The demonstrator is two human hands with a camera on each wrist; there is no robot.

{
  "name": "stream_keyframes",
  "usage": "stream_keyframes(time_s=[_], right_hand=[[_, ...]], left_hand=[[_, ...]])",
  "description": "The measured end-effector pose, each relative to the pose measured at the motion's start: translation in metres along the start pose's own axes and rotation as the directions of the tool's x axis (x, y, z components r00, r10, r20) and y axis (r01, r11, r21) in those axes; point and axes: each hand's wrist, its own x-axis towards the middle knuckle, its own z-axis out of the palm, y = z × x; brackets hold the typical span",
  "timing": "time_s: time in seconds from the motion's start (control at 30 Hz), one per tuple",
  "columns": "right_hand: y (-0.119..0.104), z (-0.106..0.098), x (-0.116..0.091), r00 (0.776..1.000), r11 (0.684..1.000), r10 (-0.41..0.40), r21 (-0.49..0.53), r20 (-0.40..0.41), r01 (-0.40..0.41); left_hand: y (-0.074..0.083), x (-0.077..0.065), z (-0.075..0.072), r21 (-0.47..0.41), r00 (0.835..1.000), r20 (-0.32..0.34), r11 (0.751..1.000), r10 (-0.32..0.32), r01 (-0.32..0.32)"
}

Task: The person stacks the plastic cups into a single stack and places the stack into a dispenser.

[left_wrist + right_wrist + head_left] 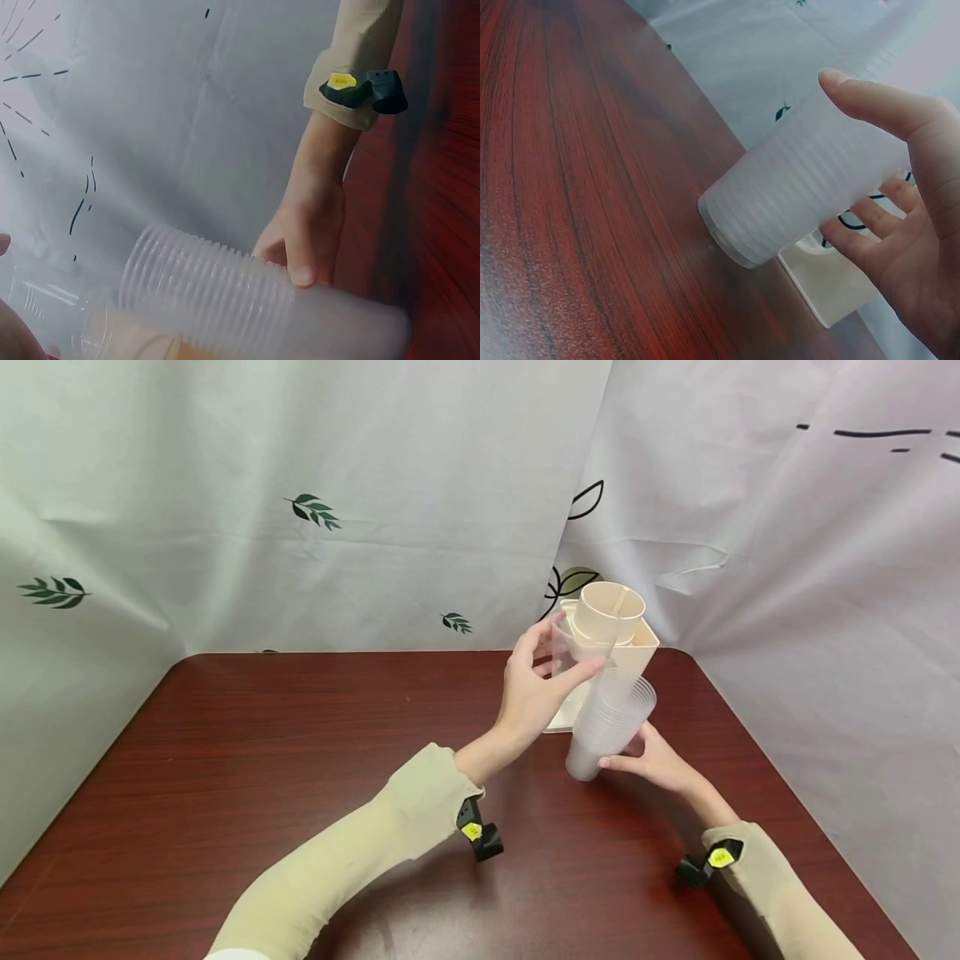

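Observation:
My left hand [528, 693] grips a single clear plastic cup [564, 652] between thumb and fingers. Below and to its right is a tilted stack of nested clear plastic cups [609, 718], mouths toward the upper right. My right hand [658, 762] holds that stack low on its side; in the right wrist view the thumb lies along one side of the stack [802, 180] and the fingers along the other. At the left wrist view's lower left, only part of my left hand [15, 334] shows, beside the stack [210, 292].
Behind both hands stands a cream plastic holder [636, 656] with an open round tube [611, 610] on top, near the back right of the dark red wooden table [300, 760]. Pale curtains [412, 485] with leaf prints hang along the table's back and sides.

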Motion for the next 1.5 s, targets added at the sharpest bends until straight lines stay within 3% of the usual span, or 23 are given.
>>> stream_keyframes(time_s=[0.33, 0.57, 1.1, 1.5], right_hand=[[0.001, -0.003, 0.001, 1.000, 1.000, -0.003, -0.001, 0.015, 0.003], [-0.001, -0.005, 0.004, 0.998, 1.000, -0.016, -0.001, 0.053, 0.016], [-0.001, -0.005, 0.005, 0.999, 1.000, -0.002, -0.014, 0.054, 0.003], [-0.002, -0.005, 0.003, 0.999, 0.999, 0.019, -0.028, 0.047, -0.018]], left_hand=[[0.005, 0.003, 0.011, -0.039, 0.998, 0.027, 0.998, 0.058, -0.057], [0.001, 0.008, 0.019, -0.029, 0.999, 0.039, 0.999, 0.027, -0.026], [-0.006, 0.014, 0.031, -0.077, 0.992, 0.126, 0.997, 0.023, -0.014], [-0.013, 0.009, 0.032, 0.007, 0.978, 0.208, 1.000, -0.025, 0.024]])
